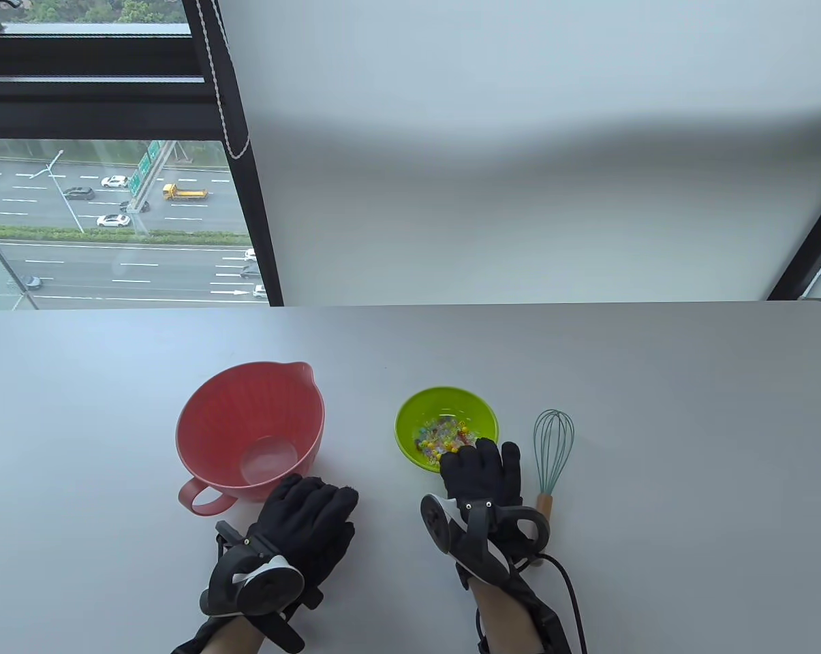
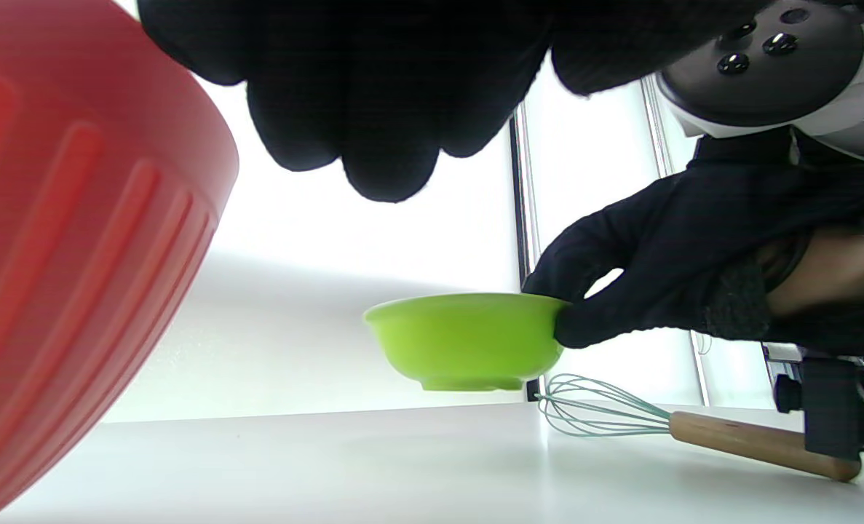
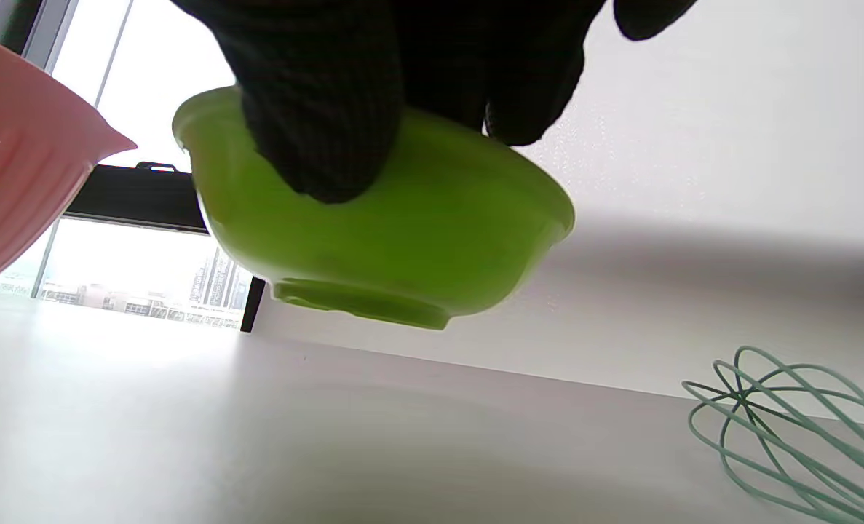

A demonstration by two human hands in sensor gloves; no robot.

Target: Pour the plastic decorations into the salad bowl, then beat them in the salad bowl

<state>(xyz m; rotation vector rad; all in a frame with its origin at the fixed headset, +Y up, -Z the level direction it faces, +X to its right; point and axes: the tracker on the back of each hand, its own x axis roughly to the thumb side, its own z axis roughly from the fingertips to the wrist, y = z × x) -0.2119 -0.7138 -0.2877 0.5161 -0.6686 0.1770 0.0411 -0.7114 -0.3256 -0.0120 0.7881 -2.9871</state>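
Observation:
The pink salad bowl (image 1: 212, 422) stands empty at the left, its handle toward me. My right hand (image 1: 482, 458) grips the near rim of a small green bowl (image 1: 410, 415), thumb outside and fingers over the edge. That bowl holds colourful plastic beads (image 1: 441, 432). In the right wrist view the green bowl (image 3: 402, 247) hangs slightly tilted, a little above the table, under my fingers (image 3: 315, 109). My left hand (image 1: 308, 514) lies relaxed just in front of the pink bowl (image 2: 75, 255), holding nothing. A teal whisk (image 1: 553, 443) with a wooden handle lies right of the green bowl.
The grey table (image 1: 655, 443) ends at a white wall and a window behind. A cable runs from my right wrist off the table's near edge. The whisk (image 3: 781, 422) lies close to my right hand (image 2: 664, 276).

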